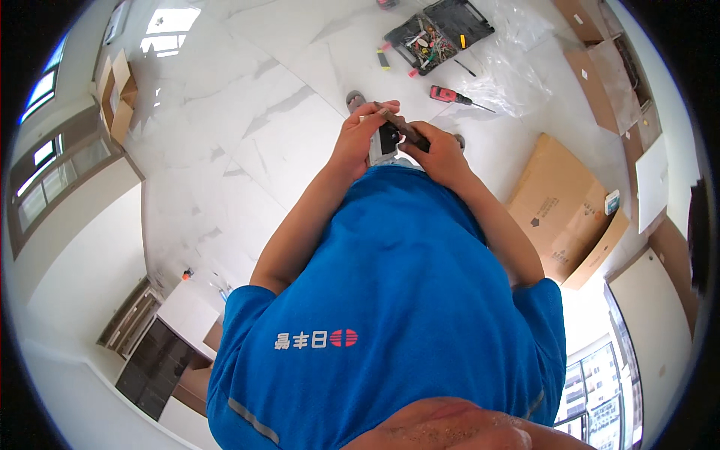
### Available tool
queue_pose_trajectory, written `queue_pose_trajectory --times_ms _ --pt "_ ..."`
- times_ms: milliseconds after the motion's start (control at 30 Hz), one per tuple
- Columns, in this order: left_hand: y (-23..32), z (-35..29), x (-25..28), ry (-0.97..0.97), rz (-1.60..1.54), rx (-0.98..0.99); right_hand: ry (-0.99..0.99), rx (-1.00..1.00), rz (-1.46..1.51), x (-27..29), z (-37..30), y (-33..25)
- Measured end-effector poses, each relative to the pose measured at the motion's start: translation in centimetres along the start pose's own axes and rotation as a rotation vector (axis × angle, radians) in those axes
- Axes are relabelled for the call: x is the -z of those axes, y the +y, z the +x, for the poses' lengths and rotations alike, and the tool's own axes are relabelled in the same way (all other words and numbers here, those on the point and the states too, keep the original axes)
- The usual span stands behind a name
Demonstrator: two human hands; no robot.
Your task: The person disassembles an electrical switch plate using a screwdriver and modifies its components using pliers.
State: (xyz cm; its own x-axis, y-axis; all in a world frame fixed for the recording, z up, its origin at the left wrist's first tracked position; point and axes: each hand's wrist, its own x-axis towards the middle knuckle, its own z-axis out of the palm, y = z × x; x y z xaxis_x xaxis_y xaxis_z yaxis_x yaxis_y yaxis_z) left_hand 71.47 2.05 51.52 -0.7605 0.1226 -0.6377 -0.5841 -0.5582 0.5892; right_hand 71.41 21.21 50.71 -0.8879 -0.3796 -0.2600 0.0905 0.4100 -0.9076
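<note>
In front of my waist both hands are raised close together. My right hand (444, 159) is closed on a dark brown, narrow bar-like piece (403, 127), whose exact kind I cannot make out. At the far end of that piece, the fingertips of my left hand (355, 141) meet it, with the fingers bent round. Between the hands and just below the bar shows a white and black boxy thing (386, 142); its lower part is hidden by my shirt, and I cannot tell what bears it. A shoe (355, 99) peeks out beyond my left hand.
On the pale marbled tile floor ahead lie an open black toolbox (424, 46) full of small parts, a red and black cordless drill (444, 94) with a long bit, and clear plastic wrap (517, 75). A flattened cardboard box (559, 206) lies at right, a phone-like device (612, 202) on it.
</note>
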Motion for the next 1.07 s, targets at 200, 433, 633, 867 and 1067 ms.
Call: queue_pose_trajectory --times_ms 200,433,633,867,1067 --pt "7.2 7.3 8.1 0.134 0.126 0.171 -0.014 -0.259 0.143 -7.9 8.5 0.3" --pt "12.8 15.9 17.2 0.152 0.212 0.349 -0.003 -0.483 0.543 -10.4 17.3 4.5" --pt "8.6 25.0 18.7 0.105 0.208 0.551 -0.087 -0.475 0.338 -12.0 23.1 10.8" --pt "0.8 41.5 25.1 0.177 0.310 0.571 -0.024 -0.551 0.345 -17.4 33.3 28.5" --pt "-7.4 57.7 37.6 0.254 0.393 0.655 0.071 -0.829 0.372 -24.1 42.5 45.0"
